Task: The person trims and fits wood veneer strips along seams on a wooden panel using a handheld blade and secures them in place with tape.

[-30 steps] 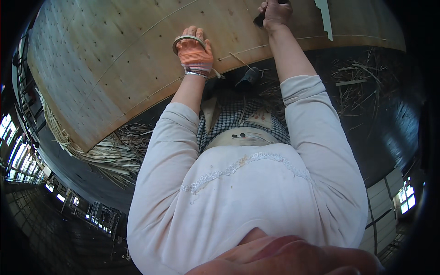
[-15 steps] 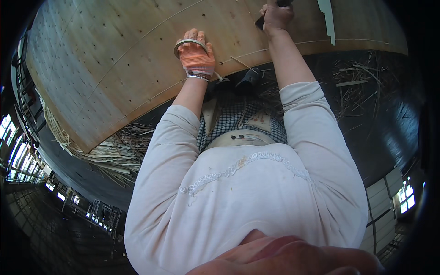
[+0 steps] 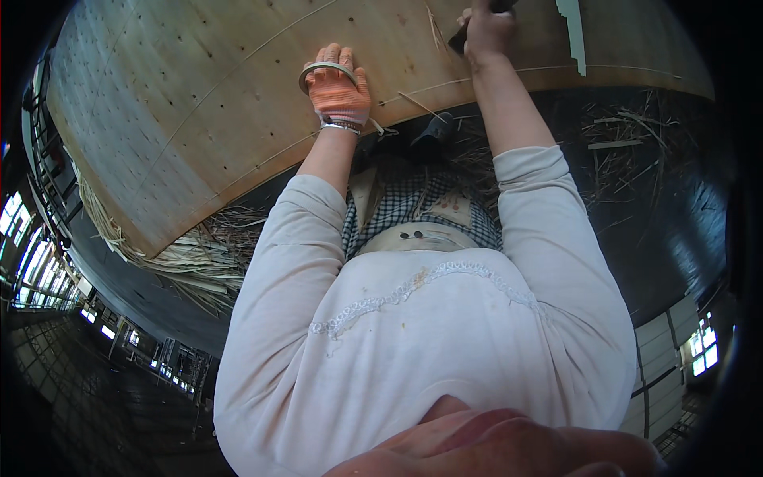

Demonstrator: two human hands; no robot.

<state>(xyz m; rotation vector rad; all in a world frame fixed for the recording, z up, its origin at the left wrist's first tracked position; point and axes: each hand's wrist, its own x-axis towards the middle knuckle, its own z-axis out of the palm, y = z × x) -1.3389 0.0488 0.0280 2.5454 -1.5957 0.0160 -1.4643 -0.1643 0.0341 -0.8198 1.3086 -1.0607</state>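
Note:
A large tan wood veneer sheet point(image 3: 199, 119) with dark knots and thin lines fills the upper part of the view. On it my left hand point(image 3: 340, 95), in an orange and white glove, lies flat with its fingers stretched out. A thin pale ring, like a nearly used-up tape roll point(image 3: 327, 65), loops around those fingers. My bare right hand point(image 3: 488, 36) is closed around a dark tool point(image 3: 458, 38) at the top edge, over the sheet. The tool's working end is hard to make out. Beside it, a thin splinter point(image 3: 435, 28) lies on the veneer.
A pale, jagged strip point(image 3: 574, 36) runs down the sheet right of my right hand. Loose veneer scraps point(image 3: 199, 262) pile under the near left edge, and more scraps point(image 3: 628, 131) litter the dark floor at right. A thin stick point(image 3: 416, 102) pokes over the near edge, above a shoe point(image 3: 434, 133).
My right hand has shifted slightly right with the dark tool, and a thin splinter now shows to its left. The left hand stays flat on the sheet, a little higher in view.

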